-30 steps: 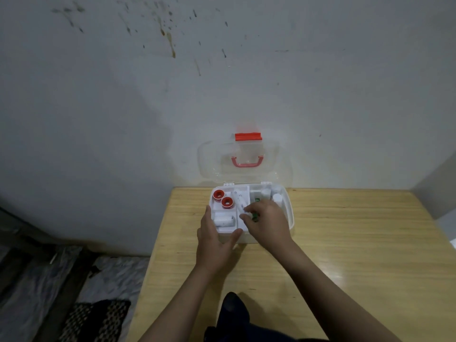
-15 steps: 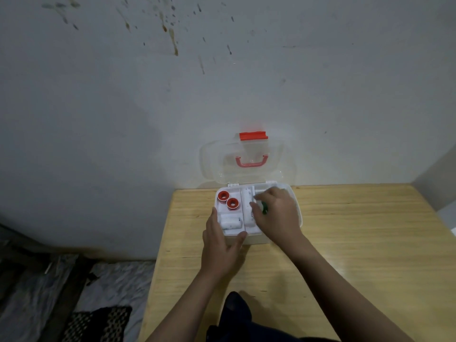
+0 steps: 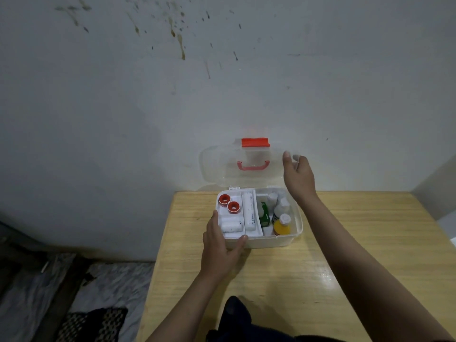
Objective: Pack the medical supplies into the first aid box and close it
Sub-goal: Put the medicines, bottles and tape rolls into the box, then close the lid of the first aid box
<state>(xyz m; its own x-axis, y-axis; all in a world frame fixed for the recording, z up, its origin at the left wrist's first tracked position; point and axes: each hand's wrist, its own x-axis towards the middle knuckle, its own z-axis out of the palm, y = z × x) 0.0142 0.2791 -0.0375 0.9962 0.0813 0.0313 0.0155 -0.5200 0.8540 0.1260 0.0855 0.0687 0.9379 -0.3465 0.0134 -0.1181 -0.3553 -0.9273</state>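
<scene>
A white first aid box [image 3: 271, 242] stands open at the table's far edge. Its clear lid [image 3: 217, 166], with a red latch and a red handle, leans back against the wall. The box's left tray holds two red tape rolls [image 3: 229, 203], a bandage roll [image 3: 231, 226] and a long white tube [image 3: 248, 210]. On the right lie a green pack [image 3: 264, 215], white bottles and a yellow bottle [image 3: 281, 226]. My left hand [image 3: 219, 245] grips the box's front left corner. My right hand [image 3: 298, 176] holds the lid's right edge, thumb in front.
The wooden table [image 3: 320, 267] butts against a stained grey wall. To the left the floor lies lower, with crumpled sheeting [image 3: 103, 280] and a black-and-white mat [image 3: 93, 324]. A dark clothed knee [image 3: 237, 317] shows at the near edge.
My right hand has left the inside of the box and risen to the lid's right edge. The left hand stays on the front left corner. The bottles are now uncovered.
</scene>
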